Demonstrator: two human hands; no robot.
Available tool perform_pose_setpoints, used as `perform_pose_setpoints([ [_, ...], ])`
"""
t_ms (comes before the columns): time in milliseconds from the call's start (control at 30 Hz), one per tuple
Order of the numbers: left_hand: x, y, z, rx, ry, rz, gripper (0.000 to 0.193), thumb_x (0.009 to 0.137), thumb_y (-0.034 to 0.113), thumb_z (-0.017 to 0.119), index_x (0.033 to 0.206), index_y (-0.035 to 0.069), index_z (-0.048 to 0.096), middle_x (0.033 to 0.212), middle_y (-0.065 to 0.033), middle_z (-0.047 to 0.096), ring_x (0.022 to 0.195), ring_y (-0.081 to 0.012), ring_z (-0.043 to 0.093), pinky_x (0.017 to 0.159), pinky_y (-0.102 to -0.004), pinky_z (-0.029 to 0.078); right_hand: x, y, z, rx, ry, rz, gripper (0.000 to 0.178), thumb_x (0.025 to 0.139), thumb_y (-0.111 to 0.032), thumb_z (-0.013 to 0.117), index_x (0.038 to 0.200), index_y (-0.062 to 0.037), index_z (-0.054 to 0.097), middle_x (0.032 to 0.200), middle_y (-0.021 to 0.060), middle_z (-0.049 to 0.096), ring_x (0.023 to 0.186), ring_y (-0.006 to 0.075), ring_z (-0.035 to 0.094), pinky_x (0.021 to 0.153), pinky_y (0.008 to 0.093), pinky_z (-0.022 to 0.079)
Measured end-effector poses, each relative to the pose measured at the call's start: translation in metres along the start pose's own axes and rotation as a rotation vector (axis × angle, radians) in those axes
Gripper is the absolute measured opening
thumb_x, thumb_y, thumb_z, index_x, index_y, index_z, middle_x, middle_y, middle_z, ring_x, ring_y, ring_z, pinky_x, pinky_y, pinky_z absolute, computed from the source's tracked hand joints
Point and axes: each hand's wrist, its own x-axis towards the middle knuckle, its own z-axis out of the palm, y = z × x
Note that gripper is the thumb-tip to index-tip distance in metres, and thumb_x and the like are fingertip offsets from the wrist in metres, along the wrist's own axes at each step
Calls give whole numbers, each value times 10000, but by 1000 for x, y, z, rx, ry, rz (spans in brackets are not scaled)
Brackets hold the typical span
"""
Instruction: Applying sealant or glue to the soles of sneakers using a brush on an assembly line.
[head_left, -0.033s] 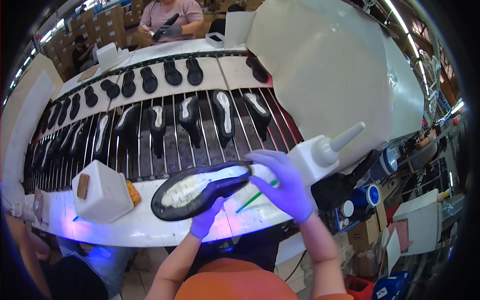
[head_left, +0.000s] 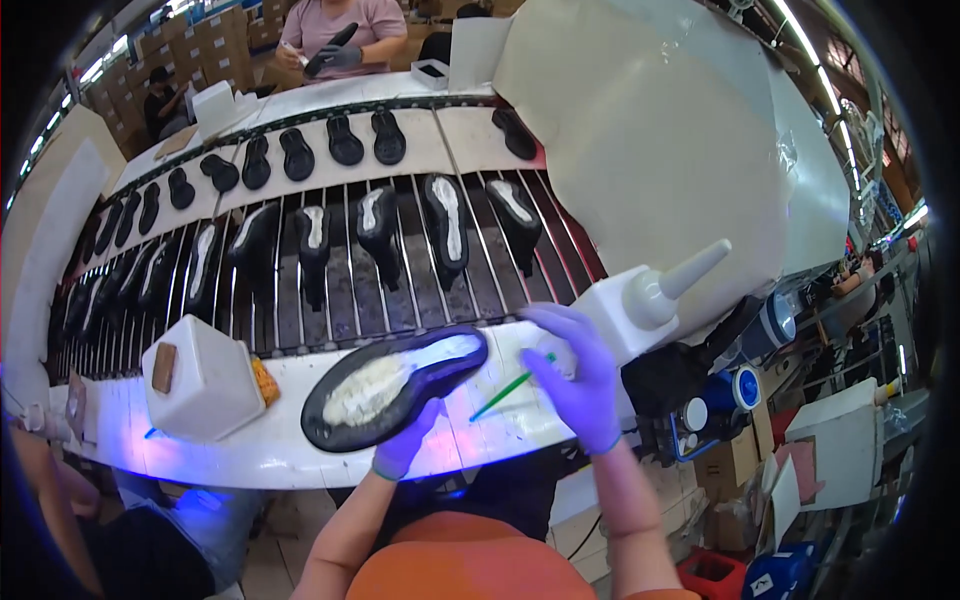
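My gloved left hand (head_left: 408, 440) grips the near side of a black shoe upper (head_left: 345, 435), its fingers mostly hidden beneath. The upper lies sole side up, tilted, with a whitish coated bottom showing. My gloved right hand (head_left: 578, 375) is apart from it, fingers spread and curved, holding nothing. Close to that thumb, a thin green stick (head_left: 500, 396) slants over the white table (head_left: 530, 435). A round whitish dish (head_left: 553, 352) partly shows behind the right fingers. Just beyond stands a white squeeze bottle (head_left: 615, 310) with a long nozzle.
Ahead, a rod conveyor (head_left: 345, 290) carries several black shoe uppers; black soles (head_left: 298, 157) line the shelf behind it. A white container (head_left: 200, 380) stands at left on the table. Across the line, a person (head_left: 345, 40) holds a dark sole. A pale sheet (head_left: 660, 140) rises at right.
My right hand has let go of the upper's narrow end and moved right, beside the green stick. The upper, still in my left hand, has shifted slightly left and its tip has swung.
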Motion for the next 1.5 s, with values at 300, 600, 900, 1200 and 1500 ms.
perform_pose_setpoints([
  [300,-81,10,-12,123,84,-340,483,906,222,664,1314,15,507,1309,-100,532,1189,-221,498,1059,-386,372,-157,81,84,888,433,1133,548,918,-161,634,1368,67,420,1026,75,639,710,101,537,655,242,461],
  [600,-53,57,-26,693,-323,-132,551,907,244,656,1380,46,455,1368,-116,492,1263,-262,454,1083,-396,350,-152,111,71,1301,379,1097,325,978,-136,538,1283,-29,500,934,21,593,750,98,531,693,254,449],
  [900,-76,41,-17,459,-145,-249,553,856,397,639,1335,143,529,1388,-75,512,1396,-270,325,1180,-550,55,-135,111,-23,-187,63,735,292,896,-144,609,1160,-26,652,898,71,652,747,201,607,681,341,477],
  [1200,-39,87,-21,555,-258,-205,674,844,300,680,1396,31,403,1392,-150,463,1344,-323,358,1140,-412,246,-104,103,-6,-840,-173,649,139,843,-150,652,909,-44,593,857,130,644,801,336,634,680,428,483],
  [1500,-48,81,-14,836,-320,-179,689,862,468,575,1431,117,410,1460,-135,405,1406,-322,278,1166,-516,99,-124,135,-25,-343,-78,564,160,861,-160,661,952,-29,663,773,93,677,600,174,592,547,323,454],
])
